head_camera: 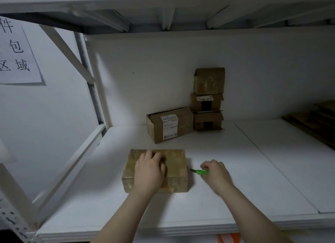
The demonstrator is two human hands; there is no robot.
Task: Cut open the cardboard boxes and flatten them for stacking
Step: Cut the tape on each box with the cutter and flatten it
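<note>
1. The taped cardboard box (176,161) lies flat on the white shelf (244,170), near its front edge. It is closed, so its contents cannot be seen.
2. Behind it a longer labelled box (183,123) sits at an angle, with a white shipping label on the side facing the camera. It is also closed.
3. Just to the right of that, against the back wall, three small boxes stand in a stack: the top box (209,81), the middle box (206,102) and the bottom box (208,120). All are closed. The lower two carry a dark strip down the front.
4. At the far right edge of the shelf lie flat brown cardboard sheets (315,119), one upon another.
5. The near box is brown and rectangular, low and broad, wrapped in glossy clear tape that wrinkles and catches the light at its front left corner. The shelf board is smooth and matt white, with white metal frame posts at the left.
6. The left hand (149,170) rests palm down on top of the taped box, its fingers slightly bent on the lid and not wrapped round any edge.
7. The right hand (216,173) is on the shelf just right of the box, fingers curled round a green utility knife (201,172). The dark blade tip points left at the box's right side, close to it; whether it touches cannot be told.
8. A paper sign (16,52) with printed characters hangs on the left wall.
</note>
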